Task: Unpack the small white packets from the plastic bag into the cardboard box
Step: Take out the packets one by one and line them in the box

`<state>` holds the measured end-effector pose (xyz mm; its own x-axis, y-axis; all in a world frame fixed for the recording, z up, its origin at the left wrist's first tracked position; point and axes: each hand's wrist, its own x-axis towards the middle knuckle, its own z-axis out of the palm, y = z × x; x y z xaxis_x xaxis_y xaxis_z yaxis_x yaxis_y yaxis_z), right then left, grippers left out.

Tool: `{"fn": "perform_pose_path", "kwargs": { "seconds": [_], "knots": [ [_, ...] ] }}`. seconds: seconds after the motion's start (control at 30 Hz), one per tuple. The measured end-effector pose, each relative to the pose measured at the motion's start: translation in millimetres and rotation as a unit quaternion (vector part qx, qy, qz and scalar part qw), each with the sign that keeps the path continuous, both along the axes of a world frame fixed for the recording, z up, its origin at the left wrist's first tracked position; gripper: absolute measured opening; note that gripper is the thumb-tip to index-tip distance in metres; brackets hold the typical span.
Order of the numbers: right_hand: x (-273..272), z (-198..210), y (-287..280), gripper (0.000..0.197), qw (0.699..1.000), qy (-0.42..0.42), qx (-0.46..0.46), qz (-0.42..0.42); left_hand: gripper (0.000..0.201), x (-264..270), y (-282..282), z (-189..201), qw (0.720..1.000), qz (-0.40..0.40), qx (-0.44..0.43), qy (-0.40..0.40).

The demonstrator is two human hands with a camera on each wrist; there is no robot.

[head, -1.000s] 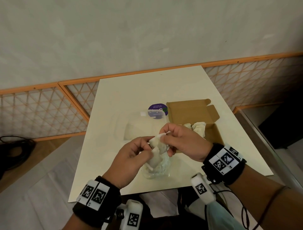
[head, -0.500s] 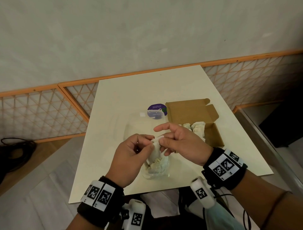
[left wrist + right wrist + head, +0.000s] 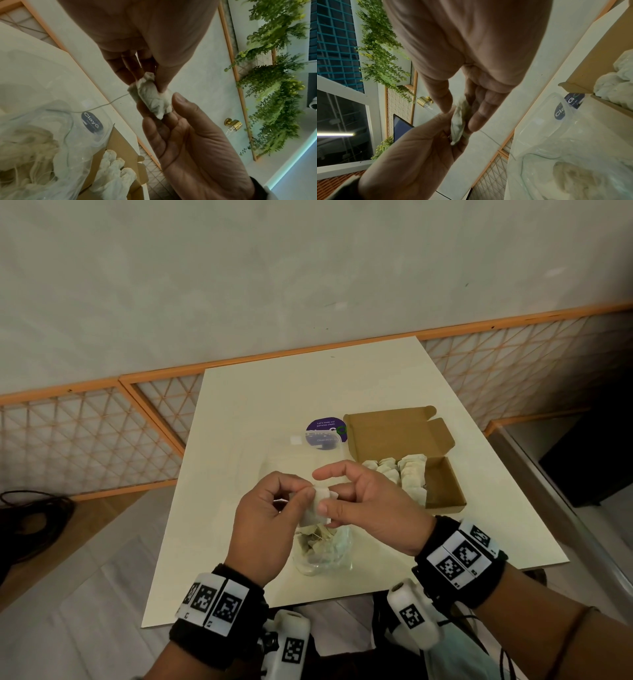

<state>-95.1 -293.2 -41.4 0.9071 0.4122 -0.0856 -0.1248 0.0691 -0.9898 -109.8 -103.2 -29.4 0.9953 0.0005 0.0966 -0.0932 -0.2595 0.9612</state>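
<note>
Both hands hold one small white packet [image 3: 317, 505] above the clear plastic bag [image 3: 325, 556] at the table's near edge. My left hand [image 3: 308, 496] pinches its upper left end between thumb and fingers; the left wrist view shows that packet [image 3: 152, 97] crumpled, with a thin string trailing toward the bag [image 3: 34, 148]. My right hand [image 3: 327, 501] pinches the packet's right side with thumb and lower fingers, index finger held straight above. More packets lie bunched inside the bag. The open cardboard box [image 3: 445, 491] stands to the right with several white packets [image 3: 407, 474] in it.
A round purple label [image 3: 325, 429] sits by the box's left flap, under the bag's clear far end. The cream table [image 3: 308, 385] ends just below my wrists. An orange lattice fence [image 3: 85, 433] runs behind. Black cables [image 3: 30, 518] lie on the floor at left.
My right index finger has straightened off the packet. Both hands have kept hold of the packet and shifted slightly above the bag.
</note>
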Motion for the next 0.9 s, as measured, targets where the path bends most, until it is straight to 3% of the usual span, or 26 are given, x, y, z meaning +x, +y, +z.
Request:
{"fn": "perform_pose_path", "kwargs": {
  "seconds": [0.13,0.3,0.5,0.6,0.73,0.9],
  "knots": [
    [-1,-6,5,0.045,0.999,-0.032,-0.028,-0.009,0.012,1,-3,0,1.0,-0.008,0.012,-0.001],
    [0,-11,2,0.01,0.988,-0.09,-0.119,-0.041,0.013,1,-5,1,1.0,-0.021,0.011,-0.021],
    [1,-6,-17,0.01,0.962,-0.182,-0.194,-0.065,0.016,1,-7,-2,0.999,-0.027,-0.014,-0.012],
    [2,2,-40,0.007,0.966,-0.155,-0.188,-0.089,0.017,3,-4,-9,1.0,-0.022,0.001,0.01],
    [10,16,-87,0.008,0.954,-0.146,-0.216,-0.148,0.014,2,9,-26,0.995,-0.01,0.099,0.027],
    [24,22,-149,0.01,0.929,-0.158,-0.26,-0.212,0.015,-2,21,-50,0.96,-0.03,0.274,0.038]
  ]
}}
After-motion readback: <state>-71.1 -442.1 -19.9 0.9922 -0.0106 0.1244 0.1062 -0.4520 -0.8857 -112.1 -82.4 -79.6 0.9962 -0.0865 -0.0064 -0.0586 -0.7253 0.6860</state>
